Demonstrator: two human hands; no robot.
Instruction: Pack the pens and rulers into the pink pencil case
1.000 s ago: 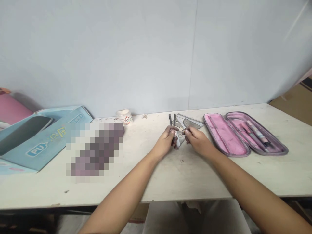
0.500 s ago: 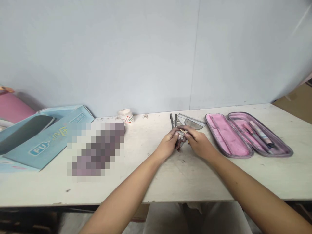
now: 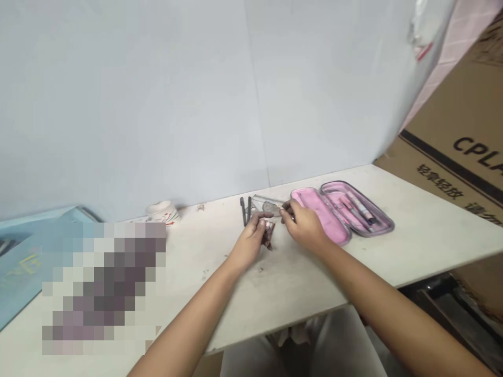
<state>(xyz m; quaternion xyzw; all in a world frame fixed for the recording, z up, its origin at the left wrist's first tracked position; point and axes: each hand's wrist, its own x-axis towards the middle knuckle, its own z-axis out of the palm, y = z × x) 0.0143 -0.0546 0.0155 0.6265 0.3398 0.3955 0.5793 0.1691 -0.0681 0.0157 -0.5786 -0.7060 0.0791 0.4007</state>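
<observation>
- Fingers [image 3: 257,223] of the left hand [image 3: 248,242] curled inward near the center of the frame, closed around a small item [image 3: 269,230], pale above and dark below, details lost in blur and shadow.
- Pictured just to the right, also near mid-frame: the right hand [image 3: 304,222], thumb and forefinger drawn close together, a speck of something pale by the tips; impossible to tell whether pinched or merely lying behind.
- Likely light, judging by bulk against the palm, and probably fairly firm: the small item, best taken by its sides between thumb and forefinger, with a gentle squeeze. Easily dropped, perhaps, given so little surface to grip; smoothness and brittleness impossible to judge.
- Just above the left hand: two black pens [image 3: 243,211], side by side, and to their right a clear set square [image 3: 268,201], flat on the counter [image 3: 236,314].
- Right of center: a pink pencil case [image 3: 313,206], unfolded, left half partly behind the right hand, markers [image 3: 361,207] lying in the right half.
- Left side of the frame: a white cup [image 3: 161,213] near the wall [image 3: 157,104], a pixelated purplish object [image 3: 112,285] and, at the edge, a blue box [image 3: 19,269].
</observation>
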